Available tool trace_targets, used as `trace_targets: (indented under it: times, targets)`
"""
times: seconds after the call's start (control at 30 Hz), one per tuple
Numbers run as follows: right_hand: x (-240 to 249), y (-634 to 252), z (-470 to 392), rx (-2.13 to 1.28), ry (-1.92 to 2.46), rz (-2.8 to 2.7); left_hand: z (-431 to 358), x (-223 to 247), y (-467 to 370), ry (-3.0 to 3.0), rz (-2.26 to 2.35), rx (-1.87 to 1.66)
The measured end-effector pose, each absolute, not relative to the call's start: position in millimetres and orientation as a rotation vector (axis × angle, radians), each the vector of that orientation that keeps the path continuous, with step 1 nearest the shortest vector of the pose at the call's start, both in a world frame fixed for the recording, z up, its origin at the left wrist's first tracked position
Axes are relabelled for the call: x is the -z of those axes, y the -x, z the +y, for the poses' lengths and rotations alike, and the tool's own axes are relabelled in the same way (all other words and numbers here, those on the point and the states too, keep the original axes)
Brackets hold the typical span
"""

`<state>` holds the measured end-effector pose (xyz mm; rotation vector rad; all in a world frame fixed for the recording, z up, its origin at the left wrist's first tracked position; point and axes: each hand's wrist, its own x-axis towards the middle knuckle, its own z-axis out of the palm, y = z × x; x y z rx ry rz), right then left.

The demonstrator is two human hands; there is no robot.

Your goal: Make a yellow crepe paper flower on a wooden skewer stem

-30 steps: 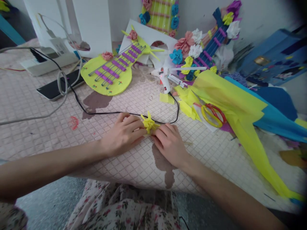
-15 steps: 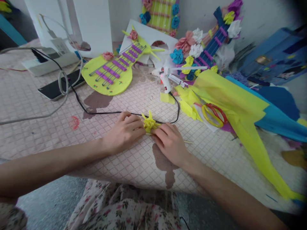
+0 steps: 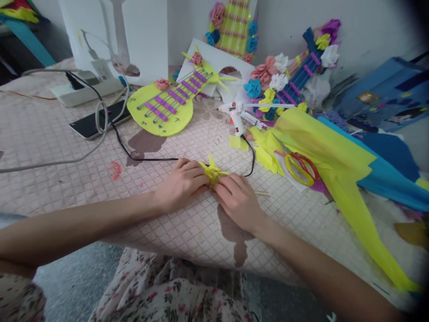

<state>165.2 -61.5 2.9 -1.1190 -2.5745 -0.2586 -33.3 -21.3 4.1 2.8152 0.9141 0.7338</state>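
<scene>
A yellow crepe paper flower (image 3: 212, 172) with pointed, spreading petals is pinched between my two hands, low over the quilted table cover. My left hand (image 3: 185, 183) grips its left side, fingers curled and closed. From the right, my right hand (image 3: 237, 196) closes on its base with bent fingers. The fingertips of both hands nearly meet below the petals, and what they press there is hidden. A thin pale stick (image 3: 263, 193) pokes out to the right from behind my right hand. The black cord runs just behind the flower.
A white glue gun (image 3: 236, 117) with a lit red light stands behind my hands. Red and yellow scissors (image 3: 299, 169) lie by yellow crepe paper (image 3: 330, 150). A yellow paper guitar (image 3: 164, 107), a phone (image 3: 89, 123) and a power strip (image 3: 80, 91) are further back.
The whole view has shifted slightly, so things appear a little further right and lower. My fingers have drawn closer together around the flower's base, and its petals have tilted.
</scene>
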Motion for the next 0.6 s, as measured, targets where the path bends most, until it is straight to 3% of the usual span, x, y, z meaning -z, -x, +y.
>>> trace_targets:
  times: [0.6]
  targets:
    - [-0.2,-159.8,-52.0,0.367,1.134,-2.604,-19.3,-5.7,34.4,-2.740,0.969,-0.737]
